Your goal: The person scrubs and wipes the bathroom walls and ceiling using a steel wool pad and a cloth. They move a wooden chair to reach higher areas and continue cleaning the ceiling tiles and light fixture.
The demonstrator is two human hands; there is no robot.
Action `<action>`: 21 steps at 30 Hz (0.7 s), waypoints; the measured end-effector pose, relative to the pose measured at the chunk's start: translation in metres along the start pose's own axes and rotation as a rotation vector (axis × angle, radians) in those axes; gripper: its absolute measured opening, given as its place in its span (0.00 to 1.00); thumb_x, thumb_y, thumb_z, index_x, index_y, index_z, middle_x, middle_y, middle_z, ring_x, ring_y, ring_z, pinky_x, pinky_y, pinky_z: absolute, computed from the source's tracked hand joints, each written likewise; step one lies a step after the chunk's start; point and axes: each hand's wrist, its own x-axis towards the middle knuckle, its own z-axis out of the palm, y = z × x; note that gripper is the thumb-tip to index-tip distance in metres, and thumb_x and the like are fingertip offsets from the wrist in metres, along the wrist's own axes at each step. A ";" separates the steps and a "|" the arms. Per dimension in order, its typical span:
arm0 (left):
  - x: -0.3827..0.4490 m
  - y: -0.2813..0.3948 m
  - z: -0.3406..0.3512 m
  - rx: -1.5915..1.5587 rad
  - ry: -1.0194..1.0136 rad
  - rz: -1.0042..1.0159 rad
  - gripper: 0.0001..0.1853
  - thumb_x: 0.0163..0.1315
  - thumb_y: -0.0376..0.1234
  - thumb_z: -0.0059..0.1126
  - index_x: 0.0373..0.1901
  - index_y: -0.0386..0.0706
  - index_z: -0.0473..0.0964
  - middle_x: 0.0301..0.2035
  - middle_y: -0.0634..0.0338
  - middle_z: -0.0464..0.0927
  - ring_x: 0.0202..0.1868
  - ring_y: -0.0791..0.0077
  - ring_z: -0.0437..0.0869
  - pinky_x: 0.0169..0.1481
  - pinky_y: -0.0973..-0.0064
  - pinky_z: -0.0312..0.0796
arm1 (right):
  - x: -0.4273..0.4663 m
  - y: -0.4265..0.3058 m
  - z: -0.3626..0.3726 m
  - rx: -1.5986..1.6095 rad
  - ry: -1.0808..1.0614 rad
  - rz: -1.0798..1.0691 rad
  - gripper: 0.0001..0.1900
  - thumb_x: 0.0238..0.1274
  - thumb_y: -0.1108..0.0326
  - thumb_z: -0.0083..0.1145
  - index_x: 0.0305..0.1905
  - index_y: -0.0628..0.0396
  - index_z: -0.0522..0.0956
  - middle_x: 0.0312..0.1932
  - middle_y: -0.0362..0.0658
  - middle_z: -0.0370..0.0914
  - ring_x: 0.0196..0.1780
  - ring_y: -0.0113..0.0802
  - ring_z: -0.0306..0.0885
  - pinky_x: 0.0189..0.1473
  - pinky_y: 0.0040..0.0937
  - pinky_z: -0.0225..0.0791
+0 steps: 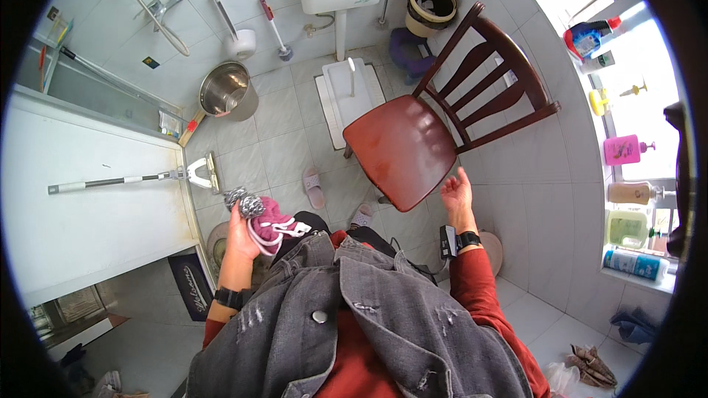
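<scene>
In my left hand [241, 235], at the left of the head view, are steel wool scourers [244, 202] and a pink cloth [271, 220] with white edging. The fingers close around them. My right hand [457, 192] is held palm up with fingers slightly curled, beside the seat edge of a reddish-brown wooden chair [404, 143]; it holds nothing, and I cannot tell whether it touches the chair. The chair stands upright, its slatted back towards the right wall. Wet-looking marks or reflections show on the seat.
A squat toilet [347, 88] lies behind the chair. A steel pot [229, 91] stands at the left wall, with a sponge mop [202, 173] nearer me. A waste bin [430, 10] sits by a purple stool [409, 55]. Bottles, one a pink pump bottle [622, 150], line the right windowsill.
</scene>
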 end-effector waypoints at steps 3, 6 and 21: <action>0.015 0.016 -0.005 0.051 0.071 -0.009 0.30 0.66 0.55 0.43 0.43 0.35 0.77 0.41 0.48 0.82 0.46 0.52 0.83 0.57 0.53 0.74 | 0.013 -0.002 0.032 -0.123 -0.122 -0.010 0.09 0.54 0.63 0.63 0.39 0.49 0.77 0.46 0.34 0.76 0.52 0.31 0.71 0.50 0.40 0.63; 0.043 0.034 -0.013 0.020 0.128 0.014 0.33 0.67 0.57 0.39 0.44 0.34 0.76 0.42 0.45 0.82 0.47 0.45 0.82 0.57 0.45 0.72 | 0.018 -0.001 0.067 -0.140 -0.212 -0.036 0.17 0.54 0.62 0.63 0.49 0.50 0.76 0.59 0.35 0.71 0.61 0.36 0.66 0.56 0.46 0.63; 0.228 0.146 0.103 0.130 0.049 -0.145 0.32 0.66 0.57 0.41 0.41 0.35 0.75 0.38 0.47 0.82 0.41 0.47 0.83 0.53 0.47 0.75 | 0.072 -0.124 0.203 -0.498 0.042 -0.469 0.41 0.65 0.46 0.55 0.74 0.56 0.51 0.76 0.47 0.49 0.76 0.44 0.50 0.67 0.45 0.57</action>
